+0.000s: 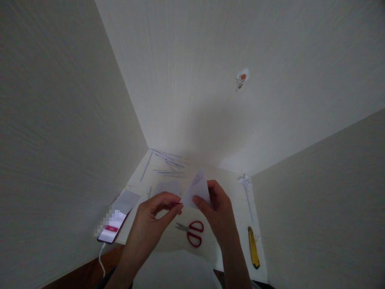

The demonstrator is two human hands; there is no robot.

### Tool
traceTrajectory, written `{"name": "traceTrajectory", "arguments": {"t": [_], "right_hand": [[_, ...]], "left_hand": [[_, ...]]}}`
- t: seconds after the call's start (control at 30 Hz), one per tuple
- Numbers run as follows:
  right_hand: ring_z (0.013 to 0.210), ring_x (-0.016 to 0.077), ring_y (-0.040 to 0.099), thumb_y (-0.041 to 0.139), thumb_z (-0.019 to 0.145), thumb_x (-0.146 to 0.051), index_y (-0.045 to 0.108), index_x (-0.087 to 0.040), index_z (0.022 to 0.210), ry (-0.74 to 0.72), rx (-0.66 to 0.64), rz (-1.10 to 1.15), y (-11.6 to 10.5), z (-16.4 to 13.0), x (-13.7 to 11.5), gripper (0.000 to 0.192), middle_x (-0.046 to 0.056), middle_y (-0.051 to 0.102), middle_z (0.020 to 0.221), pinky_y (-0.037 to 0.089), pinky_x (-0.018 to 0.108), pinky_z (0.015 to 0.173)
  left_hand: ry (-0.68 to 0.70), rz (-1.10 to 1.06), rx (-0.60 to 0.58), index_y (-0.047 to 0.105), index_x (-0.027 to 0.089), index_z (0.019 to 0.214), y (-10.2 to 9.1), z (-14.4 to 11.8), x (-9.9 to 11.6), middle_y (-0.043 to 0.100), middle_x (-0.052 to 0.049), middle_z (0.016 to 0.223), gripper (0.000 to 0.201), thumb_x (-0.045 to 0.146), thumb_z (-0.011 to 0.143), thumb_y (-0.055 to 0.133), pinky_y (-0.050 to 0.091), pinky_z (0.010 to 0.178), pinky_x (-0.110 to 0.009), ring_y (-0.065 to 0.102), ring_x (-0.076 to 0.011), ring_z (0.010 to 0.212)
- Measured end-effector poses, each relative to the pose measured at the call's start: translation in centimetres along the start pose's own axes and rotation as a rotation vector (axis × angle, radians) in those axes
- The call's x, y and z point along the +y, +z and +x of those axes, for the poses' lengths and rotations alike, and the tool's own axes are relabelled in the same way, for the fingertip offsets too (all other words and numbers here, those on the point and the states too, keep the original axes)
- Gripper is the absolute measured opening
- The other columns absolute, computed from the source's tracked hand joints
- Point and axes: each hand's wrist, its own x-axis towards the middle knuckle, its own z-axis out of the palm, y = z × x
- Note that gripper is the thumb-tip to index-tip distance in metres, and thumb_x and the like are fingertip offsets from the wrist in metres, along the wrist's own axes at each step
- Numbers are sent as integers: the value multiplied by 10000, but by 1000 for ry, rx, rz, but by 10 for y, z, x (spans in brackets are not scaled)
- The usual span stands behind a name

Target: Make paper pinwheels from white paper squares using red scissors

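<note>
Both hands hold a small folded white paper (197, 188) above the white work surface (231, 188). My left hand (156, 210) pinches its lower left corner between thumb and forefinger. The right side of the paper sits in my right hand (217, 208), thumb in front and fingers behind. The paper stands up in a pointed, triangular shape. Red-handled scissors (192, 232) lie flat on the surface just below and between the hands.
A yellow utility knife (253, 247) lies at the right. A phone (112, 224) with a lit screen and white cable lies at the left edge. Thin paper strips (168, 160) and flat paper pieces (168, 186) lie further back. Walls close in on three sides.
</note>
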Motion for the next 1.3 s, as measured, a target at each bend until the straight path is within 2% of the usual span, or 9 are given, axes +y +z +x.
{"name": "traceTrajectory", "arguments": {"t": [0.6,0.97,1.3], "right_hand": [[737,169,637,724,696,-188,625,-230,843,15,22,13,1,-2,-2,182,-13,692,797,505,278,669],[767,170,629,724,706,-181,623,-232,851,33,28,19,0,-2,-2,184,-21,686,810,488,278,690],[760,154,607,722,714,-181,624,-232,855,45,22,27,1,-2,-1,179,-39,671,798,462,259,686]], "left_hand": [[26,-46,-22,716,227,673,1,1,4,687,30,663,82,167,721,743,533,662,-183,663,-133,656],[4,-58,-5,719,234,691,2,1,4,697,32,687,75,171,704,756,543,670,-192,671,-137,661],[25,-44,1,715,230,684,2,1,4,698,46,671,85,148,702,733,538,650,-153,672,-107,642]]}}
